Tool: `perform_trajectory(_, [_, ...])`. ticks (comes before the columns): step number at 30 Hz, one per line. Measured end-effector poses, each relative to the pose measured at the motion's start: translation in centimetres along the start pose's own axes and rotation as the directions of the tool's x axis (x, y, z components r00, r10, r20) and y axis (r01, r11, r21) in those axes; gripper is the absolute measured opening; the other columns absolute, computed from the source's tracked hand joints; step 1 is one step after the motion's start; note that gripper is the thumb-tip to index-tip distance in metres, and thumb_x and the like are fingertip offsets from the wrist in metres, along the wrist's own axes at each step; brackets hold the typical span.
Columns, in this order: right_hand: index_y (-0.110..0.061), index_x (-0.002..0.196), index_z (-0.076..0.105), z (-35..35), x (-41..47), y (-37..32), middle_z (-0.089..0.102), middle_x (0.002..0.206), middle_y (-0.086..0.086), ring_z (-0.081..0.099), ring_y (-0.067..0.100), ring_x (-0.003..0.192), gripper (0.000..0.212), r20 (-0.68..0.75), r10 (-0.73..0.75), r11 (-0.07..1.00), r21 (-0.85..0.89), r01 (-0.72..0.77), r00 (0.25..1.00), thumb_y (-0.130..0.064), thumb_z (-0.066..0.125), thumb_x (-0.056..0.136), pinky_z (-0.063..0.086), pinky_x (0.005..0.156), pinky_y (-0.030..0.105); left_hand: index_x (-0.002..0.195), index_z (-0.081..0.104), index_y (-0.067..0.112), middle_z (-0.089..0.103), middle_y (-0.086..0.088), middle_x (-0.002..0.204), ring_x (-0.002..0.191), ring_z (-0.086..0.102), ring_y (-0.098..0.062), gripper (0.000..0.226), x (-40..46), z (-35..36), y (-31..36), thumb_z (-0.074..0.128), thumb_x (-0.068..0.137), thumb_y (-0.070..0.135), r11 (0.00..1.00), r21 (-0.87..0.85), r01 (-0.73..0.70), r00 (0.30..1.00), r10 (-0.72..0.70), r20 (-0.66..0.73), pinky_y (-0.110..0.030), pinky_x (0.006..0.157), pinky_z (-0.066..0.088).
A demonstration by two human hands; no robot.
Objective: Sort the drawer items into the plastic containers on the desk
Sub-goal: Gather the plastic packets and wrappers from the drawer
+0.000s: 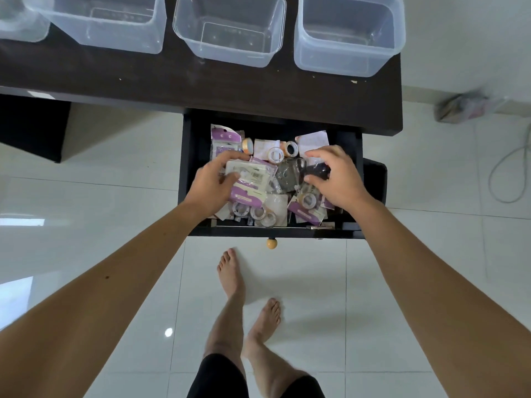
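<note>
Bare forearms reach from the bottom corners over the white tiled floor into the open drawer of the dark desk. Its clutter is packets and tape rolls. The left hand pinches a purple-edged packet between thumb and fingers. The right hand closes on a small black item. Three clear plastic containers stand in a row on the desk, well apart from the drawer.
</note>
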State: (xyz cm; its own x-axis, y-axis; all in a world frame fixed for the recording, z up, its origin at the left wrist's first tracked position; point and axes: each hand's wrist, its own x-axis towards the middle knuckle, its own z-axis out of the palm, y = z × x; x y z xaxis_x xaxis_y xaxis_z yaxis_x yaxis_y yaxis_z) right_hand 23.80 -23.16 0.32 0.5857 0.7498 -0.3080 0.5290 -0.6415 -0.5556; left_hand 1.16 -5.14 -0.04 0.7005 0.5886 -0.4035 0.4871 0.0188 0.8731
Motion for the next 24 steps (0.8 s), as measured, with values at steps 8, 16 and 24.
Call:
perform_trajectory(8, [-0.019, 0.152, 0.054, 1.0, 1.2, 0.2, 0.057, 0.14, 0.002, 0.04, 0.029, 0.131, 0.064, 0.037, 0.004, 0.981, -0.194, 0.003, 0.999, -0.017, 0.079, 0.093, 0.039, 0.111, 0.045, 0.124, 0.064, 0.031, 0.065, -0.002, 0.124, 0.096, 0.077, -0.016, 0.026, 0.1, 0.1, -0.7, 0.05, 0.11, 0.014, 0.999, -0.008, 0.034, 0.996, -0.034, -0.08, -0.038, 0.059, 0.066])
perform_trajectory(16, [-0.023, 0.099, 0.079, -0.2, 1.0, -0.2, 0.064, 0.103, -0.011, 0.044, 0.024, 0.117, 0.005, -0.032, -0.092, 0.986, -0.141, 0.087, 0.995, -0.023, 0.078, 0.094, 0.034, 0.107, 0.041, 0.122, 0.065, 0.035, 0.065, -0.002, 0.13, 0.087, 0.075, -0.026, 0.029, 0.5, 0.6, -0.5, 0.07, 0.1, 0.016, 1.0, 0.018, -0.022, 0.994, 0.024, -0.106, -0.032, 0.058, 0.065])
perform_trajectory(24, [-0.021, 0.105, 0.075, -2.6, 1.1, -2.4, 0.07, 0.09, -0.015, 0.068, 0.005, 0.089, 0.009, -0.037, -0.182, 0.983, 0.025, 0.183, 0.983, -0.016, 0.069, 0.101, 0.06, 0.091, 0.037, 0.125, 0.064, 0.029, 0.067, 0.0, 0.131, 0.086, 0.077, -0.017, 0.027, 0.6, 1.1, -0.4, 0.066, 0.102, 0.015, 0.998, 0.028, -0.063, 0.993, 0.065, -0.097, -0.033, 0.068, 0.067])
